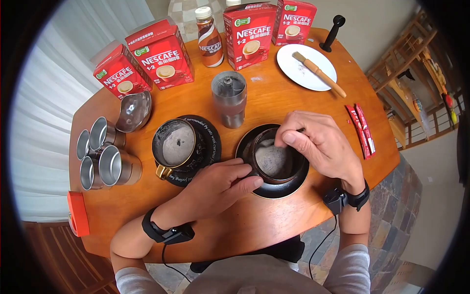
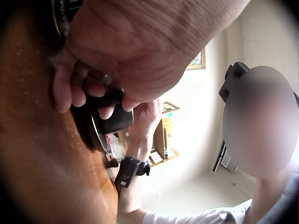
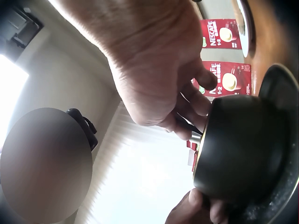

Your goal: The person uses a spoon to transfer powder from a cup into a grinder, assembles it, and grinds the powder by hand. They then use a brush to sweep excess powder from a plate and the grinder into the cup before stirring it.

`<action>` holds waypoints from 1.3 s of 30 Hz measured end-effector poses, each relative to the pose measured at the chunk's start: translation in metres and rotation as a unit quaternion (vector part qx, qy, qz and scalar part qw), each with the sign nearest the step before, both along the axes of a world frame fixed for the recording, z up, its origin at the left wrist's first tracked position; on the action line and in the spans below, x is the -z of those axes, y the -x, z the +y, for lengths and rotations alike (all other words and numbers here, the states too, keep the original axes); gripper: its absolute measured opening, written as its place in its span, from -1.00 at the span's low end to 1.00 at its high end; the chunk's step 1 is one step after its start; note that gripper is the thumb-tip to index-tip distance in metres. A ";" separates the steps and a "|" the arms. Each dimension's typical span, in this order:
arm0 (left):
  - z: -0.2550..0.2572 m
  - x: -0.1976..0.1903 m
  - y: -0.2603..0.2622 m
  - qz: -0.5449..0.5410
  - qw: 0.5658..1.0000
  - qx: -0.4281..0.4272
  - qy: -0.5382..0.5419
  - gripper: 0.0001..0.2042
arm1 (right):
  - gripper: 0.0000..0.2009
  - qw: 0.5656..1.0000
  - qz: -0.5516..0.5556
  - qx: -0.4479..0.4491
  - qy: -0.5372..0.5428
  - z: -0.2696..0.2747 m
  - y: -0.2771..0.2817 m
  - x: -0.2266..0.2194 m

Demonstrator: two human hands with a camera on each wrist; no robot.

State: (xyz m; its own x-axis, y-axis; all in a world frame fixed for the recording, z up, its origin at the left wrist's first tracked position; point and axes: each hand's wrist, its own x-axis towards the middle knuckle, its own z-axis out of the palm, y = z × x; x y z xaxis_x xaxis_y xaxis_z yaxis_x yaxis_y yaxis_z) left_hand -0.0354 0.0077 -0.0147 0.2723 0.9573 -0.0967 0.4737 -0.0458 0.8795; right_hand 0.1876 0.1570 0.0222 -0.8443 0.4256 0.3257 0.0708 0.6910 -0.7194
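Observation:
A black cup (image 1: 274, 180) with a gold rim holds a pale, frothy-looking content and stands on a black saucer (image 1: 289, 188). My left hand (image 1: 220, 183) grips the cup at its left side, thumb and fingers around the part nearest it. Over the cup's opening, my right hand (image 1: 316, 142) pinches a slim utensil (image 3: 195, 137), dark-handled with a silvery part, whose lower end is hidden inside the cup. Left of my left hand, a second black cup (image 1: 157, 142) with a gold handle and similar pale content rests on a patterned black saucer (image 1: 211, 142).
Behind the cups stands a metal grinder (image 1: 229, 108). Several metal cups (image 1: 125, 166) and a smoky bowl (image 1: 133, 112) sit at left. Red coffee boxes (image 1: 169, 61) and a bottle (image 1: 210, 44) line the back. At right are a brush (image 1: 318, 71) on a white plate (image 1: 289, 73) and red sachets (image 1: 360, 130).

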 end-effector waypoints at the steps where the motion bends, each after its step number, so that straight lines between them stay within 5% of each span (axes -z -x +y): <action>1: 0.000 0.000 0.000 0.001 1.000 0.000 0.000 -0.72 | -0.77 1.000 -0.011 -0.010 0.014 0.001 -0.001 -0.001; 31: -0.001 0.001 -0.001 -0.009 1.000 -0.018 -0.005 -0.68 | -0.81 0.990 0.031 0.063 -0.119 0.001 0.005 0.006; 39: 0.000 0.002 -0.002 -0.024 1.000 -0.018 -0.009 -0.67 | -0.80 1.000 -0.002 -0.018 0.001 -0.003 -0.002 -0.003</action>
